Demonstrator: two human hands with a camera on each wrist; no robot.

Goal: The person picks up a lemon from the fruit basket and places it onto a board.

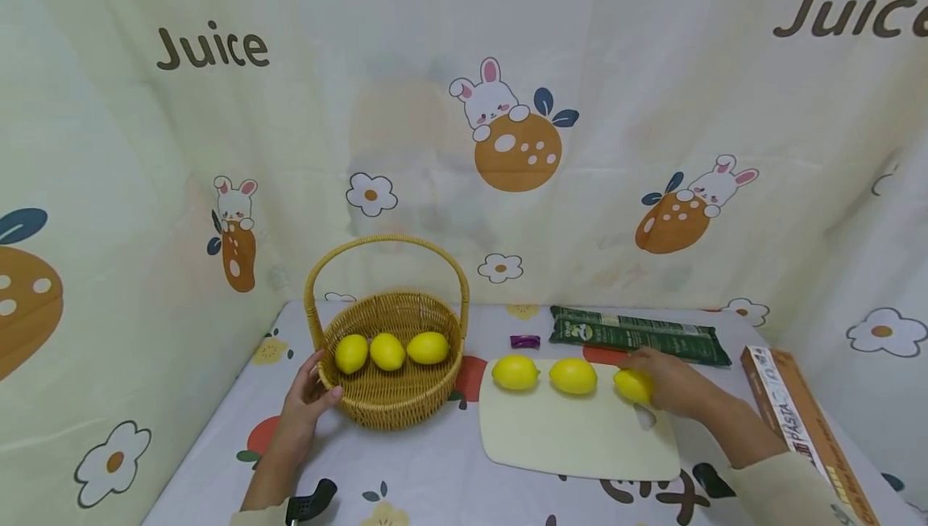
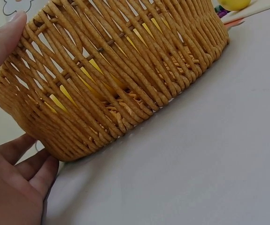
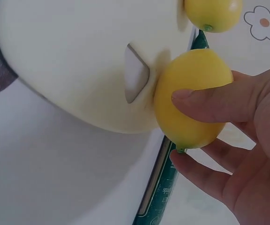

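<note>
My right hand point(image 1: 665, 381) grips a yellow lemon point(image 1: 633, 386) at the right end of a cream cutting board point(image 1: 573, 437). In the right wrist view the thumb lies across this lemon point(image 3: 191, 103), with fingers behind it. Two more lemons, one at the left point(image 1: 515, 372) and one in the middle point(image 1: 573, 376), lie in a row on the board. My left hand point(image 1: 303, 403) holds the left side of a wicker basket point(image 1: 391, 412), thumb on the rim and fingers along the outer wall. Three lemons point(image 1: 387, 351) sit inside the basket, its handle upright.
Behind the board lie a green packet point(image 1: 638, 334) and a small purple-wrapped piece point(image 1: 525, 341). A long pasta box point(image 1: 808, 429) stands along the right side, near my right forearm. Printed cloth point(image 1: 406, 147) hangs behind and at both sides of the table.
</note>
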